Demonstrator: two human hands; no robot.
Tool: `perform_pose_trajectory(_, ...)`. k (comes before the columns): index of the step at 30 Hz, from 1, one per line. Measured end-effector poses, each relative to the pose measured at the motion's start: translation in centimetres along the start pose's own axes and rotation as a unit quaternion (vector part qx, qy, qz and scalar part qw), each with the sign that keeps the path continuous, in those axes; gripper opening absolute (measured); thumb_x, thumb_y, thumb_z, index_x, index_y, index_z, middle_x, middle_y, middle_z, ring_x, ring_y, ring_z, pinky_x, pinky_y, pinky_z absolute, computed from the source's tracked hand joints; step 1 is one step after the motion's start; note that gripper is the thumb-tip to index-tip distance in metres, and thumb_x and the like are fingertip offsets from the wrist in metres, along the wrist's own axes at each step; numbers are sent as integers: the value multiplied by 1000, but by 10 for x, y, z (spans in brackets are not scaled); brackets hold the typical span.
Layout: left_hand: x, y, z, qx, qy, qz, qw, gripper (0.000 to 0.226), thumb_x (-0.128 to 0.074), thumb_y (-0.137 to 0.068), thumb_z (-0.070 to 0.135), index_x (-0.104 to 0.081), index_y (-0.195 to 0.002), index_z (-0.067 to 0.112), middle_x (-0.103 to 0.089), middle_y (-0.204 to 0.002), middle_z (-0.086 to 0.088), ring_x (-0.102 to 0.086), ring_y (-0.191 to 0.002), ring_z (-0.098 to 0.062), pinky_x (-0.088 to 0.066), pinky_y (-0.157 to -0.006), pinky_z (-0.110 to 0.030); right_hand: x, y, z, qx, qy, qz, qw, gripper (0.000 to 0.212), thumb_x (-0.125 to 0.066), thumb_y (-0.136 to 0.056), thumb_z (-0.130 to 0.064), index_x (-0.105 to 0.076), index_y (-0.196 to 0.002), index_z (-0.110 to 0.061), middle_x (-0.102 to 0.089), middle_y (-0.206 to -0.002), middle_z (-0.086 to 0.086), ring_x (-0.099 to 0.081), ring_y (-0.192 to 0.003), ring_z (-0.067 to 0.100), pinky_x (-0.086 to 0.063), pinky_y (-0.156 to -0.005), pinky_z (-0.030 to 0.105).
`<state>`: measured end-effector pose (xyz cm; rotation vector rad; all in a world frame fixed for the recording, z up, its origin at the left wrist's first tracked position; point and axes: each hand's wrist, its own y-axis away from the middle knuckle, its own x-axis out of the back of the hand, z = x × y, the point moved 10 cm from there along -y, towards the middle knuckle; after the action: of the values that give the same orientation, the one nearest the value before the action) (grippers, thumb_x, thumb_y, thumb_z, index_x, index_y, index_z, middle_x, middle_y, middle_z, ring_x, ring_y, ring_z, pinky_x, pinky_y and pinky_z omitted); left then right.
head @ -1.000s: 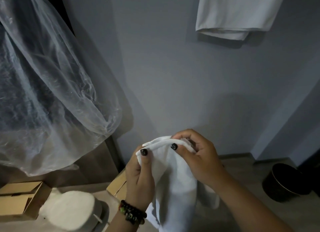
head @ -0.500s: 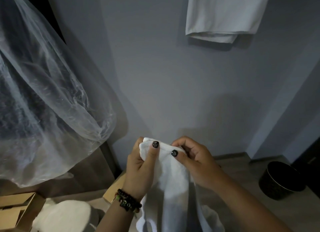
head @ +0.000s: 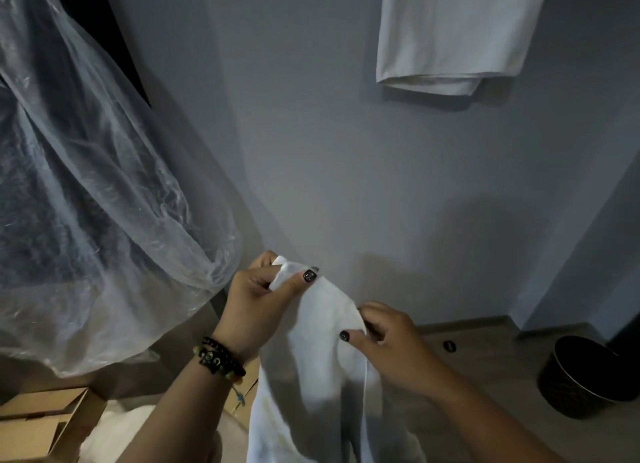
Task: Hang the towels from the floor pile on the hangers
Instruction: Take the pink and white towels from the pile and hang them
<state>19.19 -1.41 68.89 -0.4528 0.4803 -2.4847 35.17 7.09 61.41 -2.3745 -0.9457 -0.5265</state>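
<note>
My left hand (head: pixel 256 303) and right hand (head: pixel 391 345) pinch the towel's (head: pixel 322 358) top edge, spreading it. Next, I'd lift it toward a hanger, unseen here.

No readable text, label, brand or number anywhere. Boxes (head: pixel 41 417) at lower left: plain cardboard, no print visible. Black bin (head: pixel 581 379) at right: faint pattern, not legible. Small dark disc (head: pixel 449 346) on floor: pale mark on it, too small to read. Thumbnails carry pale design, not letters as far as can be told.
</note>
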Motion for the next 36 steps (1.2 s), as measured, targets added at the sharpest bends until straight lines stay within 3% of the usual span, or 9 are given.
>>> perform_pose_trajectory(5, 7, 0, 8, 14, -12, 4, 1000, 20, -75, -77, 28, -79, -81, 9, -51, -76, -21, -51, -75, -13, -42, -69, -18, -4, -16, 14, 17, 111, 28, 993, 23, -59, -76, -19, -52, -63, -1, -48, -69, 1, -47, -63, 14, -35, -57, 20)
perform_pose_trajectory(8, 18, 0, 13, 4, -10, 19, 1000, 13, -75, -76, 30, -80, -79, 19, -55, -73, -8, -52, -75, -4, -43, -70, -15, -18, -22, 37, -37, 130, -23, 991, 20, -51, -67, -19, -52, -60, -1, -42, -66, -6, -47, -63, 11, -35, -58, 23)
perform_pose_trajectory(11, 25, 1, 13, -11, -45, 14, 999, 18, -73, -75, 45, -79, -79, 29, -61, -79, -14, -55, -79, -13, -47, -71, -20, -25, -31, 37, -64, 129, -69, 987, 15, -55, -72, -13, -51, -57, -12, -40, -68, -10, -51, -71, 14, -35, -61, 22)
perform_pose_trajectory(15, 42, 1, 2, 4, -58, 39, 998, 15, -70, -71, 49, -78, -78, 39, -58, -79, -6, -55, -80, -7, -46, -69, -15, -21, -48, 23, -55, 98, -64, 992, 35, -57, -80, -2, -55, -63, -33, -43, -77, -10, -48, -74, 4, -35, -69, 14)
perform_pose_trajectory(20, 76, 6, -21, 70, -6, 107, 992, 10, -78, -67, 27, -80, -74, 20, -61, -87, -13, -56, -84, -12, -47, -71, -20, 3, -60, 6, -24, 11, 55, 998, 26, -64, -84, 0, -76, -98, -17, -55, -81, -8, -55, -71, 1, -37, -67, 5)
perform_pose_trajectory(23, 91, 14, -34, 105, 47, 158, 981, 19, -78, -66, 26, -77, -76, 10, -67, -87, -16, -59, -80, -13, -50, -72, -27, 7, -64, -17, 24, -6, 78, 997, 29, -61, -85, 3, -76, -97, -19, -57, -81, -4, -56, -72, 5, -38, -66, 8)
perform_pose_trajectory(26, 99, 16, -42, 124, 54, 212, 968, 10, -74, -80, 26, -72, -82, 15, -68, -78, 0, -58, -71, -10, -49, -61, -22, 11, -67, -37, 67, -13, 100, 993, 24, -61, -85, -2, -75, -93, -19, -60, -84, -5, -59, -76, 7, -41, -69, 11)
perform_pose_trajectory(30, 99, 7, -45, 125, -24, 240, 962, 11, -55, -96, 26, -55, -85, 26, -55, -78, -4, -51, -71, -22, -43, -62, -36, 10, -69, -55, 107, 4, 108, 988, 14, -55, -89, -16, -68, -87, -12, -56, -83, -10, -54, -77, -1, -37, -71, 8)
perform_pose_trajectory(36, 80, -11, -20, 87, -81, 258, 959, 31, -52, -97, 38, -57, -83, 10, -55, -67, -1, -50, -61, -14, -41, -57, -23, 21, -68, -60, 121, 20, 97, 988, 19, -54, -92, -29, -60, -83, -14, -56, -84, -9, -55, -81, 1, -37, -74, 8)
